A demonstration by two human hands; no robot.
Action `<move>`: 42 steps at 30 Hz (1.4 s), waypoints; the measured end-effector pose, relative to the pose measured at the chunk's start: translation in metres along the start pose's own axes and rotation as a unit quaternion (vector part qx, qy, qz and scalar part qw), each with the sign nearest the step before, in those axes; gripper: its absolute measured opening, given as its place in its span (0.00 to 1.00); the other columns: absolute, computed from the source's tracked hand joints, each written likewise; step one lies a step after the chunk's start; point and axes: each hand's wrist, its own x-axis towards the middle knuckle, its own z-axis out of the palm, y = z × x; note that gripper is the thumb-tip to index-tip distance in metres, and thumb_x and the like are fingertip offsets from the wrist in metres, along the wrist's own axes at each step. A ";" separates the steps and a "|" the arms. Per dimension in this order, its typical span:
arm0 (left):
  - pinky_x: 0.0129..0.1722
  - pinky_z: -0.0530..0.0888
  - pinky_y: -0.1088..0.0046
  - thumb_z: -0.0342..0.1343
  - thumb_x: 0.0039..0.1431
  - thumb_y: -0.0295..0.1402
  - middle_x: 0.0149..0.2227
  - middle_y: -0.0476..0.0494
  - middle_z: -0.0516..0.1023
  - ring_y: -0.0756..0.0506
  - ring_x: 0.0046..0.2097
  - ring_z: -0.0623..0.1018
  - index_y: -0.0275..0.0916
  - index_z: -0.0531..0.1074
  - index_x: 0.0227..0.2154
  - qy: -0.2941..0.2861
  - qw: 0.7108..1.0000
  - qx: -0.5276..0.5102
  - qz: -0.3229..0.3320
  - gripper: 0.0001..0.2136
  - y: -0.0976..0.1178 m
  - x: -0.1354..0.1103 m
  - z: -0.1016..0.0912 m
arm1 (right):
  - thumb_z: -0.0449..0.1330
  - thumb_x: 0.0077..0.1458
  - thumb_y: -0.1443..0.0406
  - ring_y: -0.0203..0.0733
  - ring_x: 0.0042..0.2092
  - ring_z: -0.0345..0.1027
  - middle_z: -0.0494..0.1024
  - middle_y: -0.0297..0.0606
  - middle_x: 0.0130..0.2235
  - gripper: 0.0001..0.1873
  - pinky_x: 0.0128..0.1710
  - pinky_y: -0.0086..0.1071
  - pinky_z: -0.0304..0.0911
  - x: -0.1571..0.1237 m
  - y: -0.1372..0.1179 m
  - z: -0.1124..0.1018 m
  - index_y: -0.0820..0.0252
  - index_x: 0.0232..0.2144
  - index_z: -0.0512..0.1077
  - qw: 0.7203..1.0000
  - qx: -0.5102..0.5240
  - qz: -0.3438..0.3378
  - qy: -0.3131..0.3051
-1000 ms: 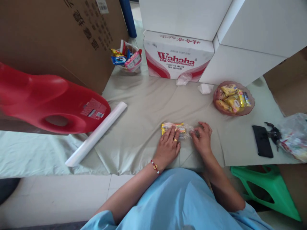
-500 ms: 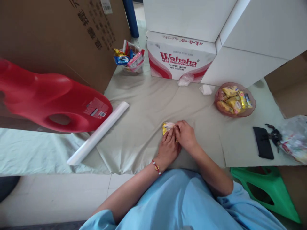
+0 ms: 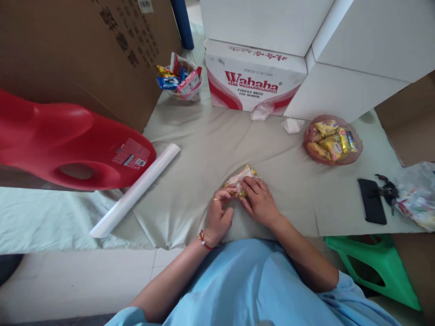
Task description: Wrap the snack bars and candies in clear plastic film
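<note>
Head view: a clear-wrapped snack bundle with yellow packets inside is held tilted, low at the cloth-covered desk, well in front of the Wahaha carton. The left hand pinches its near end between thumb and curled fingers. The right hand grips the other side, fingers closed over the wrap. Front-right of the carton stands a pink bowl of yellow packets, and farther right lies a black phone. Front-left of the carton, a white roll lies beside a red stool.
</note>
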 end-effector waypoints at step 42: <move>0.46 0.78 0.65 0.59 0.61 0.44 0.38 0.43 0.84 0.42 0.42 0.82 0.40 0.79 0.40 -0.122 0.959 0.023 -0.253 0.13 0.033 0.016 0.030 | 0.55 0.70 0.55 0.50 0.54 0.74 0.78 0.55 0.56 0.30 0.55 0.43 0.66 0.027 0.185 -0.180 0.67 0.66 0.64 0.912 -0.049 0.292 0.286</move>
